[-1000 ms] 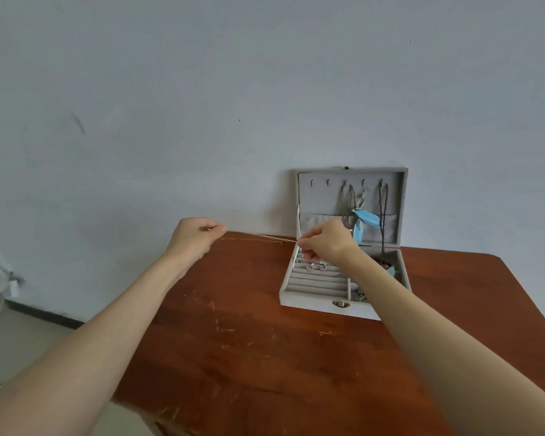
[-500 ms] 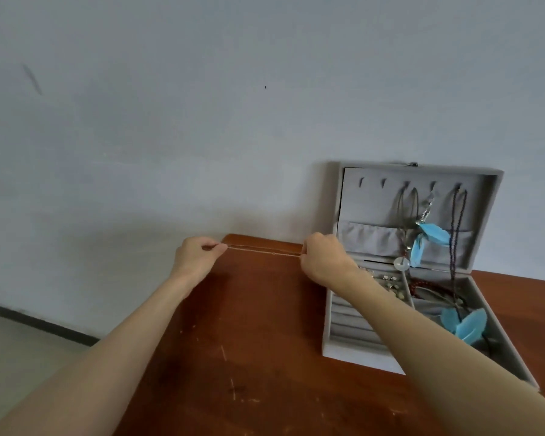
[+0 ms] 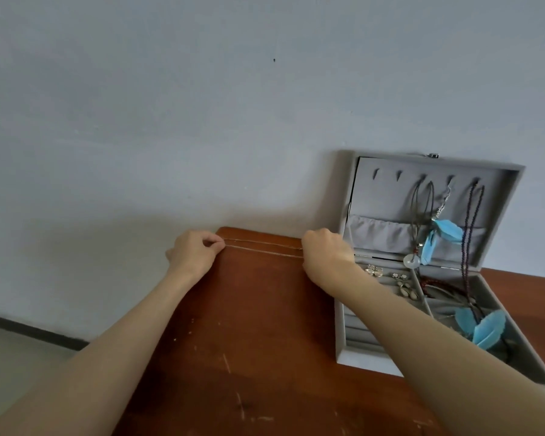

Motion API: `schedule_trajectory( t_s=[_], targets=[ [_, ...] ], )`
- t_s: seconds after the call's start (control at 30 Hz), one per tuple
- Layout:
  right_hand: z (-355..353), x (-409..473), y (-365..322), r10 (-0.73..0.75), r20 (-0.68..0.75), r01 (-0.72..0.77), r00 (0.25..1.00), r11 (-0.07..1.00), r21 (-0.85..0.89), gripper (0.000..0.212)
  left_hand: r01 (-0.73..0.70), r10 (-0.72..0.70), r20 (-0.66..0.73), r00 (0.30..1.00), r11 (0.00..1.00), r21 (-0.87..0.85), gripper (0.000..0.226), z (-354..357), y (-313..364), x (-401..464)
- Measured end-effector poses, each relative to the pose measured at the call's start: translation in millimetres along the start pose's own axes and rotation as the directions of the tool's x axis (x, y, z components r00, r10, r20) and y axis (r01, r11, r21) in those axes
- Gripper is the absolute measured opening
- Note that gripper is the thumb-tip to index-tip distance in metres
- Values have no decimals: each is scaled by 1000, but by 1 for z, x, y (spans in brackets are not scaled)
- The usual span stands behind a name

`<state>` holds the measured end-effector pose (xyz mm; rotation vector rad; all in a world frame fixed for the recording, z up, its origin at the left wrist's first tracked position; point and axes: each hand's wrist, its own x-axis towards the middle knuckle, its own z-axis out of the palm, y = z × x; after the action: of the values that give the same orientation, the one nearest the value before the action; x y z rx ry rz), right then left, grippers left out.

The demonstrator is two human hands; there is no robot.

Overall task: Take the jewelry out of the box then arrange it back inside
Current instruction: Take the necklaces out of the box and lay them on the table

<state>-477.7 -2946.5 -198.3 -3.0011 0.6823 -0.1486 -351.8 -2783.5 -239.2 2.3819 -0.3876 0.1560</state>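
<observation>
Plain grey wall [image 3: 202, 105] with one tiny dark speck [image 3: 274, 60] — scratched brown wooden table [image 3: 258, 357], pale floor [image 3: 16, 357], dark baseboard [image 3: 29, 333].

A scratched reddish-brown wooden table [image 3: 265, 357] stands against a pale grey wall [image 3: 202, 105] (one small dark speck [image 3: 274, 60] on it); grey floor [image 3: 19, 357] lies at left.

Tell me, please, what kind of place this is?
Probably a plain room in a home, though I cannot be sure. A scratched wooden table stands against a bare painted wall, and an open grey jewelry box sits on it.
</observation>
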Motion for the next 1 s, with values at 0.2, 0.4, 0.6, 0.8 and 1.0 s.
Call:
schedule_trajectory(
  t_s=[0.2,0.4,0.6,0.8,1.0],
  targets=[
    [0,-13,-3,19,-36,-17,999,999,50,25,-30,33,-14,999,984,176,21,-5,3,-3],
    [-18,-42,9,113,-135,-65,984,945,319,24,-288,293,40,955,953,-99,28,-13,43,-37],
    [-49,-92,43,252,-192,-138,949,875,465,23,-420,489,112,865,829,-370,29,-14,102,-98],
    [-75,-115,78,307,-179,-197,935,866,460,25,-417,536,199,821,799,-432,27,-8,130,-129],
    [-85,-117,100,270,-181,-167,946,882,441,26,-381,513,218,830,808,-449,27,-2,152,-142]
  ],
)
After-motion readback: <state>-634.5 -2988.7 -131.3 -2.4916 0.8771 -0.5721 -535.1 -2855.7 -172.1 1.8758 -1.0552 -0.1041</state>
